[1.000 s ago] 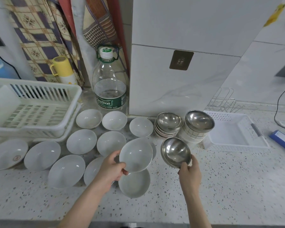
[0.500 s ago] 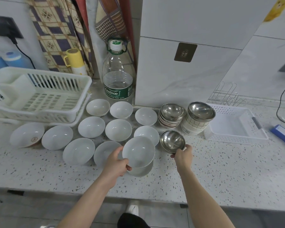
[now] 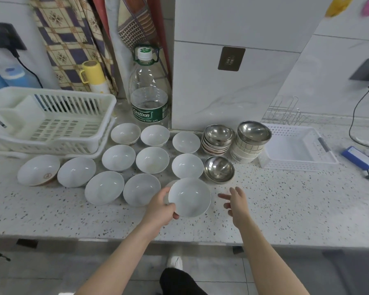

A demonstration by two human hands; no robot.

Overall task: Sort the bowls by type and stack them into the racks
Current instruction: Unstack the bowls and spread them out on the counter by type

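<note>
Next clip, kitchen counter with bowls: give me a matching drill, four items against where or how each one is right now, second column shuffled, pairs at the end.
Items
1. left hand
2. right hand
3. lone steel bowl
4. white dish rack

States
A. on the counter by itself, in front of the two bowl stacks
B. open, holding nothing
C. at the far left, no bowls in it
D. gripping a white bowl by its rim

Pairs: 1-D, 2-B, 3-A, 4-C

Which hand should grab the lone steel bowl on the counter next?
Right. The right hand is open, empty and just in front of the steel bowl; the left hand is busy gripping a white bowl.
</note>
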